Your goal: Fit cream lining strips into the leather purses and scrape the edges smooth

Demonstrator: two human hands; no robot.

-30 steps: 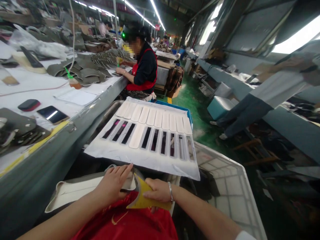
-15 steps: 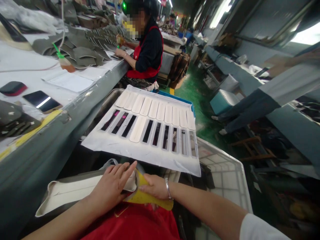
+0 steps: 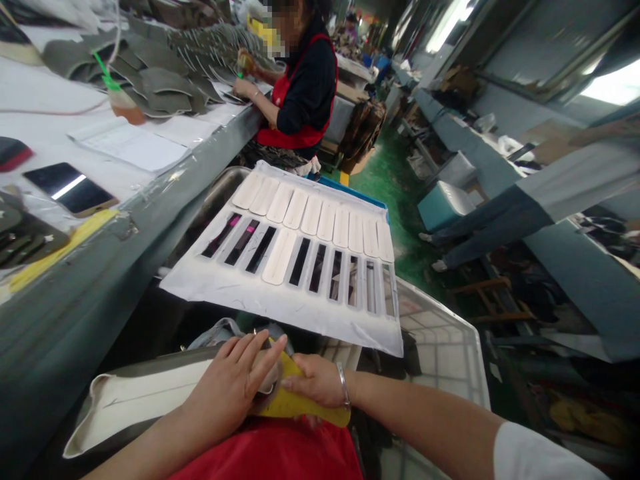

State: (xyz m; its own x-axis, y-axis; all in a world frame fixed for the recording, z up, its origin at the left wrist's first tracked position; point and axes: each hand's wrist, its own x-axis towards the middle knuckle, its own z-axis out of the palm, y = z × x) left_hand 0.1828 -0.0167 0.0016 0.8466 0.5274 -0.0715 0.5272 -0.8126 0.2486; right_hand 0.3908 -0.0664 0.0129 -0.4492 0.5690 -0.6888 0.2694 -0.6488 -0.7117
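Compared with 1 second ago, less of the yellow piece (image 3: 290,400) is seen beside the left hand (image 3: 233,383), whose fingers now reach farther over it. The right hand (image 3: 320,381) is closed and grips this piece, thumb on top. The left hand is flat, fingers extended, resting on the long white-lined piece (image 3: 145,387), which lies before the red apron (image 3: 280,453).
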